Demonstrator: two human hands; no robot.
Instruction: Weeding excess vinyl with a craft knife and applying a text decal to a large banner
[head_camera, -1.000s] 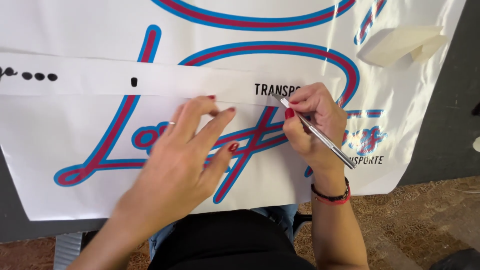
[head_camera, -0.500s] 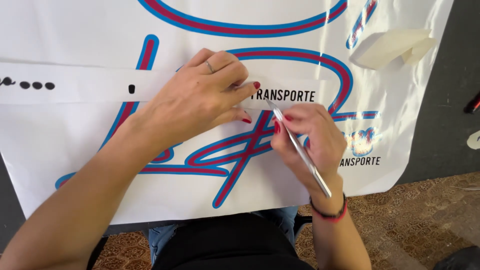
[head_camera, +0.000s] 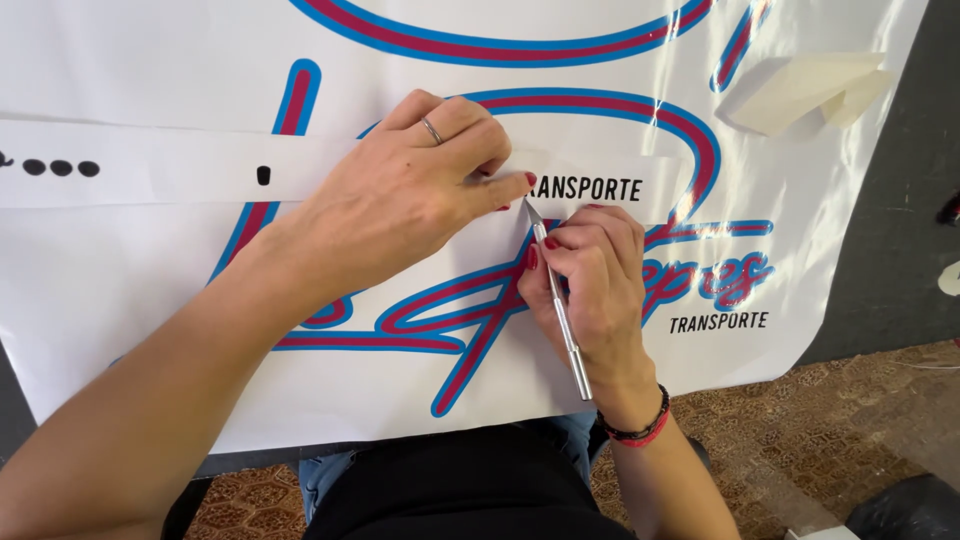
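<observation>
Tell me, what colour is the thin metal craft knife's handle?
Silver, on the thin metal craft knife in the right hand; head view.
</observation>
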